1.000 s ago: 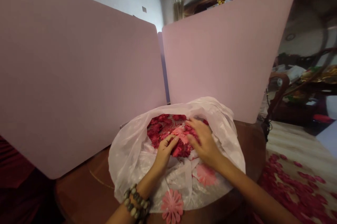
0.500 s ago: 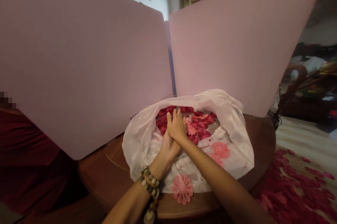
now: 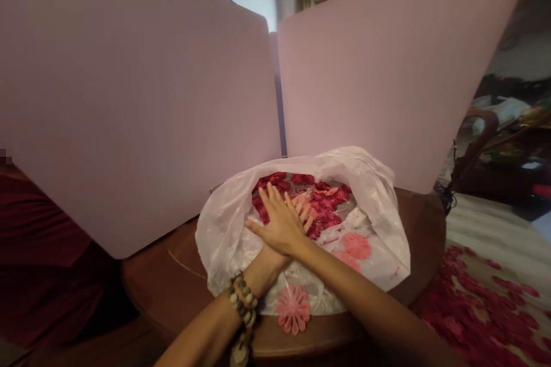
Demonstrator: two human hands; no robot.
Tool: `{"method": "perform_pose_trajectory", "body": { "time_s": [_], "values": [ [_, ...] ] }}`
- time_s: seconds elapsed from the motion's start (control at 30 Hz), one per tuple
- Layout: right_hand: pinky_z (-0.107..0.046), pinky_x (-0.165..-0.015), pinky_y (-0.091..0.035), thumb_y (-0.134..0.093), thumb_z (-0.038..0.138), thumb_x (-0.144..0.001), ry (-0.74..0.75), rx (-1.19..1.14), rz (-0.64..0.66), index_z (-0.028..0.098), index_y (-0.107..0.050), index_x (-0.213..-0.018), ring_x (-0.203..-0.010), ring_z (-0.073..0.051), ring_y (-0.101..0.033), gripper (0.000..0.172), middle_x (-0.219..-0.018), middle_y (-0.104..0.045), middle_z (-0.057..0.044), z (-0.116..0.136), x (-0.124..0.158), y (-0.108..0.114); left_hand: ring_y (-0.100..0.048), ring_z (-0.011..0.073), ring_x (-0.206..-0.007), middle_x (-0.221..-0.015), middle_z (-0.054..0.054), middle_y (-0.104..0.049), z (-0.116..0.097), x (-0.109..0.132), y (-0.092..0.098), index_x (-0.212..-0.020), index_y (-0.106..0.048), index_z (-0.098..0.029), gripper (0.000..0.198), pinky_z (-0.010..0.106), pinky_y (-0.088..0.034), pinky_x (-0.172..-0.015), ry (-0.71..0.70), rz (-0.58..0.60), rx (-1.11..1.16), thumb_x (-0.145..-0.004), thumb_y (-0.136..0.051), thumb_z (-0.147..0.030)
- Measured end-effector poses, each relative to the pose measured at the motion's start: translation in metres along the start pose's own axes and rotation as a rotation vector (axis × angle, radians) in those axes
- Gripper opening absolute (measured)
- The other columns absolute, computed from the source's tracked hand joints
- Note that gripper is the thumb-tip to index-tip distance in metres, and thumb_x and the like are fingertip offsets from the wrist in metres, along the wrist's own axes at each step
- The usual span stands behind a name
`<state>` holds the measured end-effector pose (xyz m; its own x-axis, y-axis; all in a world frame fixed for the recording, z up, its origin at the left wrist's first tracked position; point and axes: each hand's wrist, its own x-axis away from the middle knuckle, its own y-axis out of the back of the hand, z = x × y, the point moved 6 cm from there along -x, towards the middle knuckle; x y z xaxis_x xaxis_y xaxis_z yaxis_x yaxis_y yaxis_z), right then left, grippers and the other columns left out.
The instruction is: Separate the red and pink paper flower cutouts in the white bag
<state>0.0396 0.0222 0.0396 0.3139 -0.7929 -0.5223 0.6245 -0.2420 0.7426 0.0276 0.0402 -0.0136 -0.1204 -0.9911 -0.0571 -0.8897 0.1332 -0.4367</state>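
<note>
My hands cross over the mouth of a white plastic bag [image 3: 224,223]. On top lies my right hand [image 3: 279,226], flat and with its fingers spread. Beneath it, my left hand [image 3: 305,216] shows only its fingertips and wrist; those fingers are stretched out and apart. A beaded bracelet [image 3: 244,301] circles my left wrist. Inside the bag are many red and pink flower-shaped pieces [image 3: 325,209], close to my fingers. One pink flower piece [image 3: 293,309] lies at the bag's front edge, and another pink flower [image 3: 357,246] rests on the plastic at the right.
A round brown wooden table [image 3: 161,286] carries the bag. Two tall pinkish panels [image 3: 142,103] stand behind it, meeting near the middle. Red petal-like pieces [image 3: 482,304] lie scattered over the floor at right. A person in dark red clothing [image 3: 38,258] is at the left edge.
My right hand has turned and slid across my left, its fingers now spread and pointing up-left. The left fingers now show to its right. The view has shifted slightly.
</note>
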Motion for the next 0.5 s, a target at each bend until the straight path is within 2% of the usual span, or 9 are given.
{"method": "perform_pose_trajectory", "body": {
  "time_s": [0.07, 0.17, 0.27, 0.33, 0.37, 0.43, 0.5],
  "values": [
    [-0.048, -0.115, -0.008, -0.036, 0.063, -0.086, -0.013, 0.005, -0.042, 0.011, -0.022, -0.146, -0.143, -0.025, -0.012, 0.080, -0.154, -0.014, -0.015, -0.015, -0.015, 0.002, -0.055, 0.0208, -0.118, -0.117, -0.004, -0.068, -0.005, 0.002, -0.005, -0.103, -0.063, -0.038, 0.031, 0.042, -0.047, -0.094, 0.022, 0.104, 0.240, -0.078, -0.055, -0.055],
    [-0.051, -0.114, -0.007, -0.032, 0.057, -0.091, -0.058, 0.019, -0.139, 0.011, -0.025, -0.145, -0.143, -0.025, -0.013, 0.072, -0.154, -0.016, -0.016, -0.038, -0.027, 0.008, -0.056, 0.0205, -0.117, -0.110, -0.001, -0.071, -0.010, 0.005, -0.012, -0.092, -0.068, -0.034, 0.022, 0.039, -0.044, -0.099, 0.103, 0.212, 0.339, -0.076, -0.064, -0.047],
    [-0.052, -0.113, -0.009, -0.031, 0.052, -0.093, -0.101, 0.082, -0.238, 0.008, -0.032, -0.141, -0.142, -0.027, -0.017, 0.065, -0.152, -0.023, -0.020, -0.056, -0.032, 0.025, -0.061, 0.0221, -0.108, -0.101, 0.001, -0.074, -0.007, 0.005, -0.015, -0.086, -0.069, -0.032, 0.015, 0.040, -0.048, -0.095, 0.171, 0.196, 0.347, -0.074, -0.070, -0.040],
    [-0.052, -0.112, -0.010, -0.031, 0.048, -0.094, -0.059, 0.133, -0.274, 0.007, -0.041, -0.134, -0.138, -0.029, -0.026, 0.058, -0.146, -0.036, -0.021, -0.063, -0.034, 0.040, -0.065, 0.0222, -0.097, -0.096, 0.003, -0.074, -0.001, 0.003, -0.014, -0.083, -0.069, -0.029, 0.013, 0.040, -0.052, -0.089, 0.212, 0.164, 0.342, -0.075, -0.070, -0.038],
    [-0.052, -0.111, -0.013, -0.029, 0.045, -0.095, -0.043, 0.145, -0.290, 0.008, -0.047, -0.129, -0.133, -0.029, -0.034, 0.054, -0.139, -0.046, -0.020, -0.067, -0.033, 0.047, -0.066, 0.0210, -0.091, -0.093, 0.004, -0.074, 0.001, 0.001, -0.013, -0.082, -0.069, -0.026, 0.012, 0.038, -0.053, -0.085, 0.220, 0.143, 0.343, -0.075, -0.070, -0.036],
    [-0.049, -0.103, -0.029, -0.025, 0.041, -0.096, -0.058, 0.116, -0.309, 0.011, -0.059, -0.111, -0.113, -0.029, -0.053, 0.048, -0.114, -0.063, -0.019, -0.080, -0.030, 0.059, -0.067, 0.0165, -0.079, -0.088, 0.003, -0.072, 0.004, -0.005, -0.007, -0.081, -0.068, -0.021, 0.010, 0.030, -0.055, -0.079, 0.211, 0.095, 0.352, -0.074, -0.072, -0.027],
    [-0.043, -0.087, -0.042, -0.024, 0.040, -0.095, -0.065, 0.004, -0.282, 0.014, -0.063, -0.089, -0.092, -0.027, -0.059, 0.048, -0.090, -0.067, -0.015, -0.092, -0.022, 0.062, -0.066, 0.0119, -0.073, -0.087, 0.000, -0.070, 0.005, -0.012, 0.001, -0.083, -0.068, -0.019, 0.016, 0.024, -0.055, -0.075, 0.167, 0.045, 0.367, -0.069, -0.074, -0.015]
  ]
}}
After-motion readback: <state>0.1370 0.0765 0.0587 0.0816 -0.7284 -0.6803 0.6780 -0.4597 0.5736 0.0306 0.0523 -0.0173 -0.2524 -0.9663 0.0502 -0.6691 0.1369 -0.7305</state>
